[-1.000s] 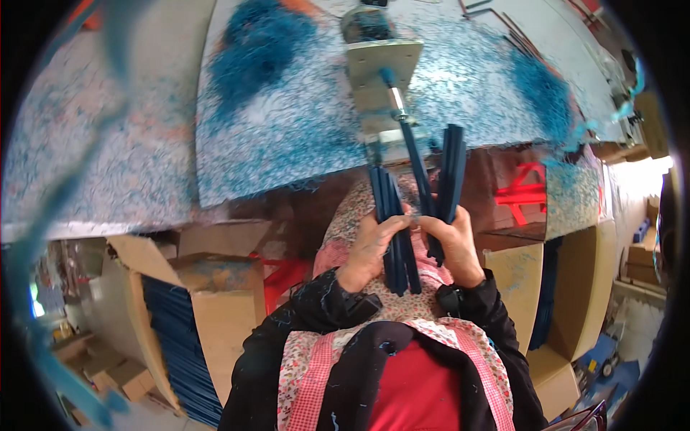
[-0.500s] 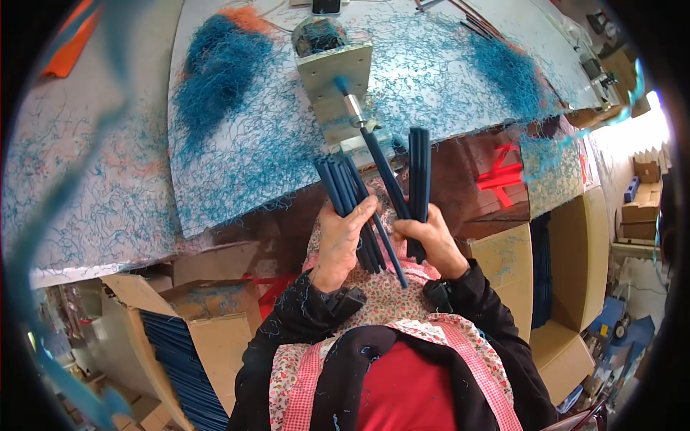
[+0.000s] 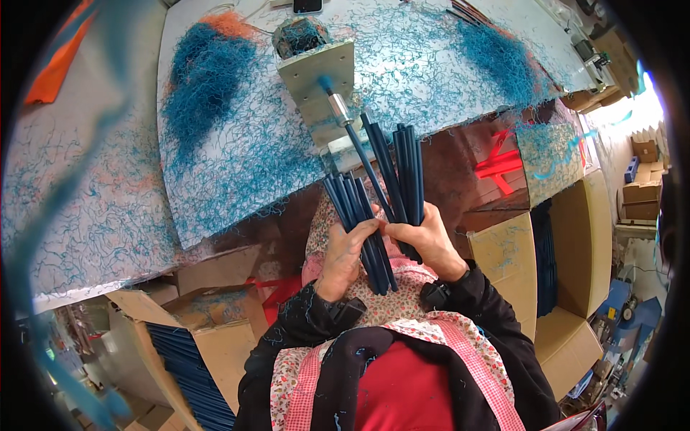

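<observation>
My left hand (image 3: 343, 260) is closed around a bundle of thin dark blue rods (image 3: 348, 200), their upper ends fanned out. Another bundle of the same rods (image 3: 411, 169) stands upright in my right hand (image 3: 433, 241), which is also closed. Between the bundles, a single rod (image 3: 364, 159) slants up from my fingertips to the silver metal collar (image 3: 338, 109) on a machine's pale plate (image 3: 316, 75). Its upper tip meets the collar's mouth; whether it sits inside is too small to tell. My thumbs nearly touch at its lower part.
Blue shavings form a heap (image 3: 206, 75) on the white board left of the machine and another heap (image 3: 499, 61) at right. Open cartons with blue rods stand low at left (image 3: 226, 352) and right (image 3: 499, 269). Red tape (image 3: 501, 167) marks a brown surface beyond my right hand.
My hands have come closer together. A rod that stuck out below my left hand now reaches up to the collar, and the rod formerly at the collar has drawn back toward the right bundle.
</observation>
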`<action>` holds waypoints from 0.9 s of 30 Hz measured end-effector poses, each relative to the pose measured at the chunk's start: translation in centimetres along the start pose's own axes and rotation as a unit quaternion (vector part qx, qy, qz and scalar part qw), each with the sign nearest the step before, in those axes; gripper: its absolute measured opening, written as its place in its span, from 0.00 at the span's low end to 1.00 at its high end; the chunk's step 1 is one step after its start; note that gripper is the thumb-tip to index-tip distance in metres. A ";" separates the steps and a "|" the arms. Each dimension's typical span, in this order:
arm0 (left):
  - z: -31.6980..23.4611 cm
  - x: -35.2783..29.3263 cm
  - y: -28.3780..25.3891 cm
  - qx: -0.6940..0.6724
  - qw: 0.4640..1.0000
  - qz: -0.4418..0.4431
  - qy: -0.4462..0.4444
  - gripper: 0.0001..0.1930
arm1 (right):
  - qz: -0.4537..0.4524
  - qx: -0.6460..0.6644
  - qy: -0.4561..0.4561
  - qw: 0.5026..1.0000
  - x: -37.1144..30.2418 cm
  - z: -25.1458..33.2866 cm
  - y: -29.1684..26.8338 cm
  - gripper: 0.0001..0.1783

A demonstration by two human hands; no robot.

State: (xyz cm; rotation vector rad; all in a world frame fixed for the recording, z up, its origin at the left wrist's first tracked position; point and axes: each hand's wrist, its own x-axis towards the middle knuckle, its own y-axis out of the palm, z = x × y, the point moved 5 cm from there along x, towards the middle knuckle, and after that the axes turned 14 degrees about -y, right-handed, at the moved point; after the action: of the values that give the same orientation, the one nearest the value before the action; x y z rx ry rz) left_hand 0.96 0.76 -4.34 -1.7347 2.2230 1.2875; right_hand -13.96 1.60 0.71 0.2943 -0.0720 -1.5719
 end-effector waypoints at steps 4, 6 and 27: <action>-0.3 -0.4 0.0 0.032 0.999 0.021 0.006 0.13 | 0.009 -0.003 0.013 1.000 -0.4 -0.1 -0.4 0.14; -1.4 -0.5 0.7 0.033 0.998 0.037 0.034 0.11 | 0.003 0.011 0.019 1.000 -1.3 0.0 -0.1 0.15; -4.1 1.5 3.7 0.066 0.996 -0.061 0.014 0.08 | 0.034 0.053 0.034 0.997 -2.2 1.0 -0.5 0.13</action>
State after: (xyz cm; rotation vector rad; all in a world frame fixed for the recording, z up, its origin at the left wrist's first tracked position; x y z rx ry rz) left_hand -0.80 -2.85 -0.25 -1.8181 2.1263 1.0712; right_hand -14.68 3.66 1.87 0.4234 -0.1114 -1.4912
